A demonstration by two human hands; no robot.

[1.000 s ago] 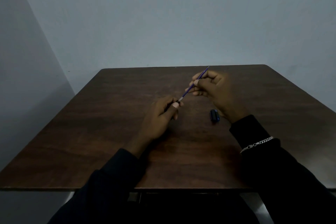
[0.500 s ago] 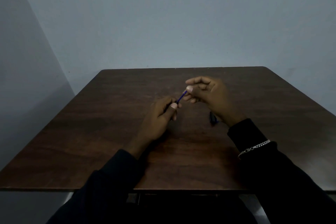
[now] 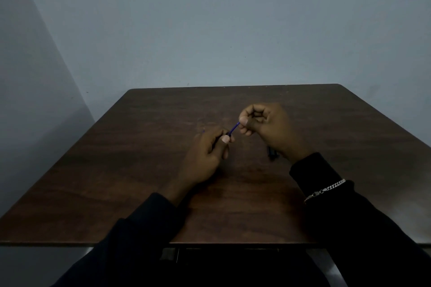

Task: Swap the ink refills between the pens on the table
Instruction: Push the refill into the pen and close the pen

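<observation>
— Holding what, over our dark wooden desk (image 3: 130,170)?

— We pinch a thin blue ink refill (image 3: 234,128) with the right hand (image 3: 265,126). Our left hand (image 3: 207,154), at seven o'clock from it, is clenched around something we cannot make out, where the refill's lower end meets it.

— Anything else?

— A small dark pen part (image 3: 271,153) lies on the desk at five o'clock from the refill, just beside our right wrist.

I can read no text, label, brand or number anywhere from here (the light is dim), neither on the dark wooden table (image 3: 144,170) nor on the plain wall (image 3: 210,18) behind it.
</observation>
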